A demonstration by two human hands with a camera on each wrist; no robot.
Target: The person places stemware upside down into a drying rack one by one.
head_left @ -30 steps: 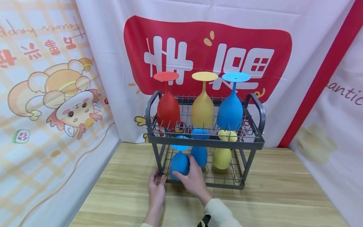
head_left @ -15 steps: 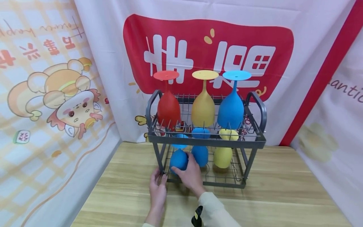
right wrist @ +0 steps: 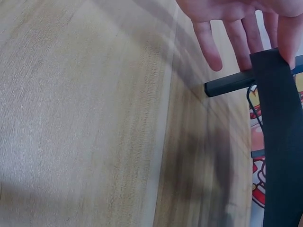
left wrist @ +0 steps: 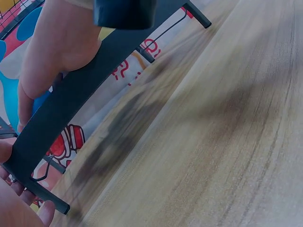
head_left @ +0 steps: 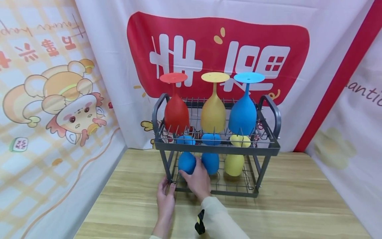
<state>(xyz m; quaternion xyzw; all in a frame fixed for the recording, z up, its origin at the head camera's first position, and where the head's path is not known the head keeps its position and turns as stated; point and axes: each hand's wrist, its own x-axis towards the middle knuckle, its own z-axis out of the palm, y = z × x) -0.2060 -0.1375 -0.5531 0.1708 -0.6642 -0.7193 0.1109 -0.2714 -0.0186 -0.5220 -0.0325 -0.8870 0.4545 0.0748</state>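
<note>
In the head view, my right hand [head_left: 198,181] holds the bowl of an upside-down blue wine glass [head_left: 186,162] at the left of the lower shelf, thumb on its near side. The glass's foot shows through the upper wire shelf. My left hand [head_left: 165,200] grips the front left bottom corner of a dark two-tier rack [head_left: 217,151]. In the right wrist view, the left thumb [right wrist: 289,40] presses on the rack's flat bar while the other fingers reach past its leg. The right hand's far fingers are hidden behind the glass in the head view.
Another blue wine glass [head_left: 210,163] and a yellow one [head_left: 234,165] stand inverted on the lower shelf. Above are red [head_left: 176,114], yellow [head_left: 213,116] and blue [head_left: 243,116] ones. The rack stands on a wooden table [head_left: 298,199], before a printed cloth [head_left: 104,33].
My right hand has moved the blue wine glass deeper into the lower shelf, roughly level with the other two there. The left hand has stayed at the rack's corner.
</note>
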